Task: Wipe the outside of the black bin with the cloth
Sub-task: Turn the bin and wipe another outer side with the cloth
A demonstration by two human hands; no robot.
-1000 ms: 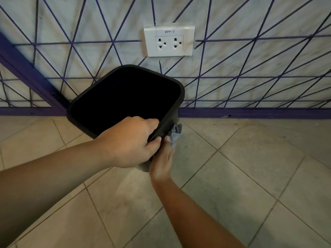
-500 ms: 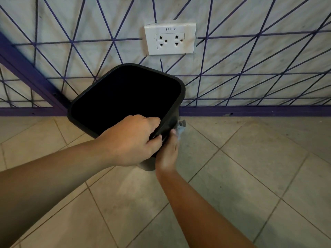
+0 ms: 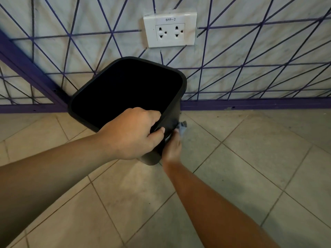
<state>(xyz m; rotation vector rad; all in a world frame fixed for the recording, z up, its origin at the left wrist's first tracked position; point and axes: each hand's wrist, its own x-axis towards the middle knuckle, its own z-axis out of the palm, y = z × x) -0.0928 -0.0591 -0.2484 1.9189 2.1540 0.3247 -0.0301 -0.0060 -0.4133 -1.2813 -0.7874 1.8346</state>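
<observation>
A black bin with a rounded square rim stands tilted on the tiled floor, close to the wall. My left hand grips its near rim, fingers curled over the edge and thumb on the outside. My right hand is lower, against the bin's right outer side, holding a grey cloth to it. Only a small bunched part of the cloth shows past my fingers. The bin's inside is dark and nothing in it can be made out.
A white double wall socket marked 8PP-2 sits above the bin. The wall carries a purple line pattern and a purple skirting strip. Beige floor tiles stretch to the right and toward me.
My right hand with the cloth slid up the bin's right side between the first two frames and has stayed near that height since. My left hand keeps its grip on the rim.
</observation>
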